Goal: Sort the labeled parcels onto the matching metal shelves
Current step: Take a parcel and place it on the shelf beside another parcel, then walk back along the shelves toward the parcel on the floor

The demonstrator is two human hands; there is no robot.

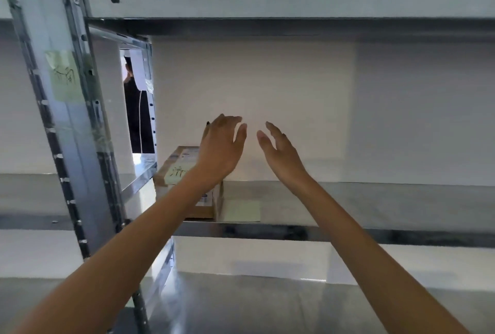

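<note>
1. Forearms [128,242] reach over the lower shelf [267,304]; left hand [222,148] and right hand [281,152] hover empty, fingers loosely spread.
2. Labeled parcel [174,170] sits at the middle shelf's [375,202] left end.
3. Placement seems done; next, fetch another.

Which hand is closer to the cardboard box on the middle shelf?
Left. The left hand overlaps the box in view; the right hand hovers clear to its right.
</note>
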